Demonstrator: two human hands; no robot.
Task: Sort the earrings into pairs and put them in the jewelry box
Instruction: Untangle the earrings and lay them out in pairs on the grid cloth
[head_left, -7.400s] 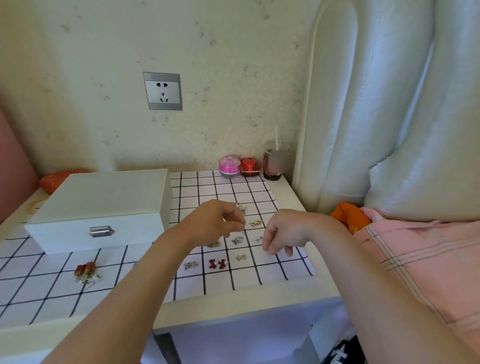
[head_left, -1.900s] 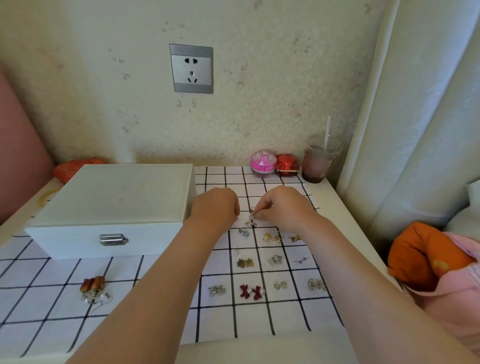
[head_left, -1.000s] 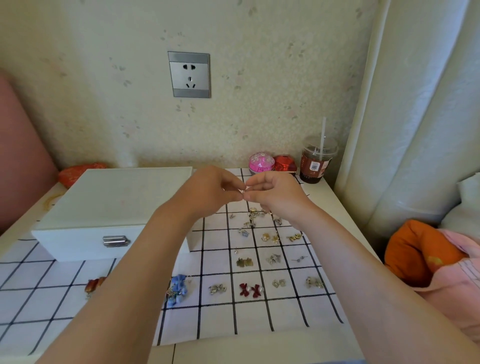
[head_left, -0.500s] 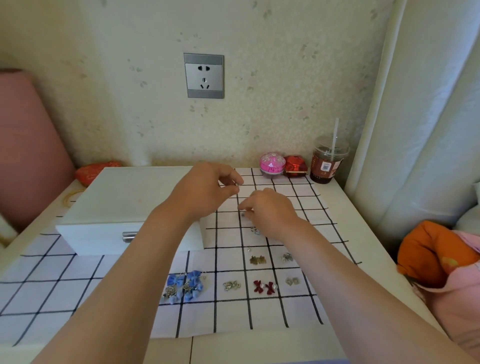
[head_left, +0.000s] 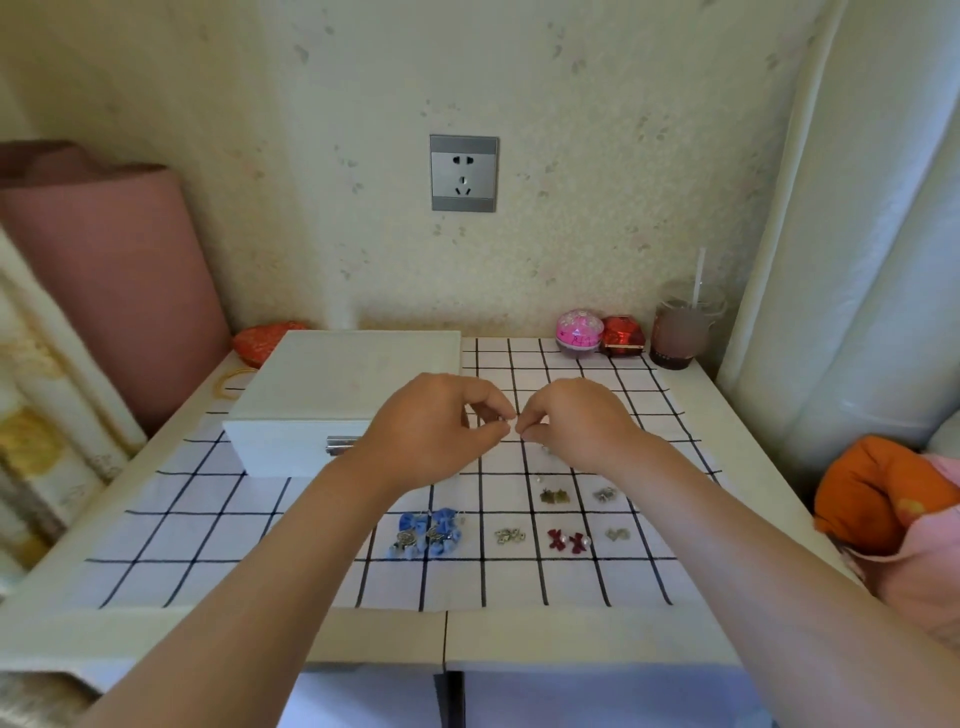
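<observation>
- Checked cloth (head_left: 208, 540) right of the jewelry box (head_left: 337, 395): earring pairs (head_left: 566, 540) in squares, lid shut. Left hand (head_left: 431, 431) and right hand (head_left: 576, 426), fingertips closed, pinch one tiny earring (head_left: 511, 422) between them by the box's front-right corner.
- Risk: small grip slips, it bounces among sorted pairs. Lid needs a free hand.

jewelry box (head_left: 332, 395) left on checked cloth (head_left: 208, 545), earring pairs (head_left: 563, 540) right of it, cup (head_left: 678, 332) behind
</observation>
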